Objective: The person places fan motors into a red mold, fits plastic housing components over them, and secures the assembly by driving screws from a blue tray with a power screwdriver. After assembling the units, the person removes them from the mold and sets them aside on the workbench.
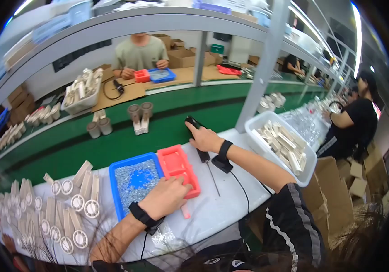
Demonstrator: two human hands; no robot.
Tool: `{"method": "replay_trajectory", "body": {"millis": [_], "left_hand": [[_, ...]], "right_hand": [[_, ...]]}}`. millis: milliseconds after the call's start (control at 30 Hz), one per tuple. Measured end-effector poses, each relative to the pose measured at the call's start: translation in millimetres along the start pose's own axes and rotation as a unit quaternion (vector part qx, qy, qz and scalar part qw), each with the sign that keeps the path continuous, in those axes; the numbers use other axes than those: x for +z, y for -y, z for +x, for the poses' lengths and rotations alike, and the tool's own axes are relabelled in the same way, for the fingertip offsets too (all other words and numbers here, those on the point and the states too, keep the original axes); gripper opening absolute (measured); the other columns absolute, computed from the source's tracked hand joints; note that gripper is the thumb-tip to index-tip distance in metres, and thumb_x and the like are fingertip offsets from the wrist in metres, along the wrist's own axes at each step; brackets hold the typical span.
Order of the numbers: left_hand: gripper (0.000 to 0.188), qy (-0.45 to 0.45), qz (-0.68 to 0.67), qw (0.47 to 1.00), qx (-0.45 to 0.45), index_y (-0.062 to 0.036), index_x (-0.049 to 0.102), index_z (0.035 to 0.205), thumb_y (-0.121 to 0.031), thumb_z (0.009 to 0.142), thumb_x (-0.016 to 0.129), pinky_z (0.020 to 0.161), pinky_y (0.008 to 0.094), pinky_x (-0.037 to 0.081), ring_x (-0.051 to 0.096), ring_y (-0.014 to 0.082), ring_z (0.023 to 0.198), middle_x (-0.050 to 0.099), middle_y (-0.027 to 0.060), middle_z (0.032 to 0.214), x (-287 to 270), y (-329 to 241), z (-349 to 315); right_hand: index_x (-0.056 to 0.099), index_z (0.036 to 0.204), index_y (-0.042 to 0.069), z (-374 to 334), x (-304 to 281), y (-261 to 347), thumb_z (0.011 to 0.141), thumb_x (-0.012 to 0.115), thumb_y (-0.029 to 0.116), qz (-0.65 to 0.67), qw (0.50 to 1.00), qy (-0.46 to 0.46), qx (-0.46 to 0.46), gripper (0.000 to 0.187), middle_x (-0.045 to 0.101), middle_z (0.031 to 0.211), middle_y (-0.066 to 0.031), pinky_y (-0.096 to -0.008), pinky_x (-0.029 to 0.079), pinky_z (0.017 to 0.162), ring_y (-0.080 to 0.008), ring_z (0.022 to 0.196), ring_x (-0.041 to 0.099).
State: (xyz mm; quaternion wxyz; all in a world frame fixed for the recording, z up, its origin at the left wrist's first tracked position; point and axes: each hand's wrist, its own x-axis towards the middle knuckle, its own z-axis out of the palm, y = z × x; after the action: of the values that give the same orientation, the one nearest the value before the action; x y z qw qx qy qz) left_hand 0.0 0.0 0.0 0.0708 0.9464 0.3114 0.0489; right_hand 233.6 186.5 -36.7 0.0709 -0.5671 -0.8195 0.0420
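Note:
My right hand [207, 138] grips a black electric screwdriver [202, 155], whose long thin bit points down toward the white table covering. My left hand [169, 196] rests with curled fingers over the lower part of a red fixture tray [176, 162]. What lies under its fingertips is hidden. A pale pinkish piece [185, 211] sticks out just below that hand. Against the red tray stands a blue tray [115, 192] strewn with many small silvery screws [128, 183]. Black bands circle both my wrists.
Many cream handheld-fan bodies [79, 204] lie on the left. A white bin [310, 170] of cream casings [282, 145] stands right, beside a grey post [263, 68]. Across the green conveyor [167, 115], which bears several fan parts [140, 119], a co-worker [141, 52] handles another red tray.

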Motion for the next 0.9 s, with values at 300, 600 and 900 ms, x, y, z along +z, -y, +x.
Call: {"method": "replay_trajectory", "body": {"millis": [300,600,900], "left_hand": [[0.033,-0.069,0.037,0.996,-0.039,-0.0073,0.065,0.107,-0.029,0.085,0.076,0.086,0.0476,0.050,0.063,0.0327,0.105,0.062,0.0135,0.112,10.1,-11.6,20.6],[0.041,-0.086,0.032,0.993,-0.071,-0.0064,0.062,0.110,-0.032,0.083,0.078,0.090,0.0494,0.047,0.057,0.0375,0.112,0.058,0.0178,0.119,21.2,-16.1,25.5],[0.043,-0.060,0.069,0.993,-0.074,-0.0043,0.061,0.110,-0.027,0.079,0.081,0.090,0.0511,0.048,0.056,0.0399,0.115,0.057,0.0189,0.121,23.0,-15.7,16.9]], "right_hand": [[0.039,0.156,0.013,-30.2,-89.4,-54.3,0.089,0.066,0.020,0.101,0.992,-0.051,-0.052,0.073,0.070,0.106,-0.0324,-0.0535,0.058,0.083,-0.0507,0.093,0.068],[0.038,0.158,0.028,-106.9,-76.7,-80.6,0.092,0.062,0.019,-0.086,0.993,0.072,-0.020,0.071,0.067,0.097,-0.0263,-0.0519,0.058,0.069,-0.0418,0.079,0.071],[0.047,0.152,0.027,-129.7,-82.3,-79.0,0.091,0.068,0.025,-0.083,0.985,0.153,0.011,0.065,0.060,0.129,-0.0214,-0.0496,0.059,0.081,-0.0409,0.102,0.070]]}}
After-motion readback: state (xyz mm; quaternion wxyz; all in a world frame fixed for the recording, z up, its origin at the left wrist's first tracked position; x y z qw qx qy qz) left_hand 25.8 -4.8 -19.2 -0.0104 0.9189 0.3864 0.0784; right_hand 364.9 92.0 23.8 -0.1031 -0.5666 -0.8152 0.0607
